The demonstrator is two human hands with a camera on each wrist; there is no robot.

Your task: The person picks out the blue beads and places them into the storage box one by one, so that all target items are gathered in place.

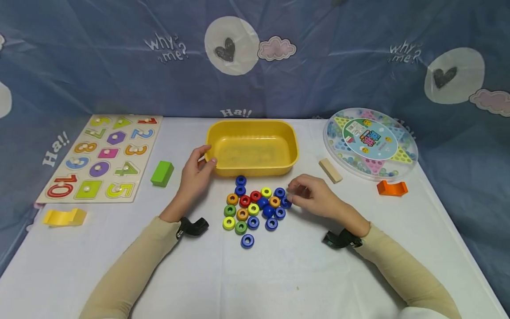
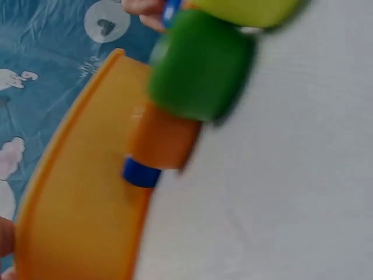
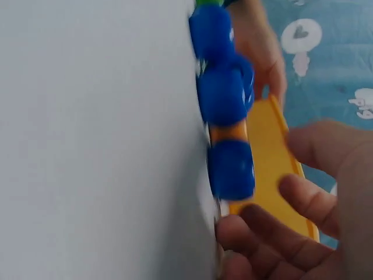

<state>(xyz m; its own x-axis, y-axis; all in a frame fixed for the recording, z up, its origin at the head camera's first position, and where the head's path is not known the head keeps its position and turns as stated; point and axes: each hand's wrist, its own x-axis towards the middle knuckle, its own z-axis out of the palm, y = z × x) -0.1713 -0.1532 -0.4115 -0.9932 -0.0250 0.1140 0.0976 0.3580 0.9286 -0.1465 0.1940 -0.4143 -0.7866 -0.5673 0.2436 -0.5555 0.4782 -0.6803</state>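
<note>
A yellow plastic tub [image 1: 252, 171] stands behind a cluster of ring-shaped beads. My left hand [image 1: 196, 173] grips the tub's left rim, with the thumb at the near corner. At the right edge of the cluster, my right hand [image 1: 316, 195] has its fingers loosely bent beside a blue bead [image 1: 286, 202]. In the right wrist view, thumb and fingers are apart with nothing seen between them. Red [image 1: 245, 201], orange [image 1: 242, 214], yellow [image 1: 229, 223] and green [image 1: 241, 227] beads lie among several blue ones. One blue bead [image 1: 247, 241] lies nearer the front.
A number puzzle board [image 1: 105, 165] lies at left, with a green block [image 1: 162, 173] and a yellow arch block [image 1: 64, 217] nearby. To the right are a round clear game box [image 1: 370, 144], a plain wooden block [image 1: 330, 170] and an orange arch block [image 1: 392, 188]. A blue curtain hangs behind.
</note>
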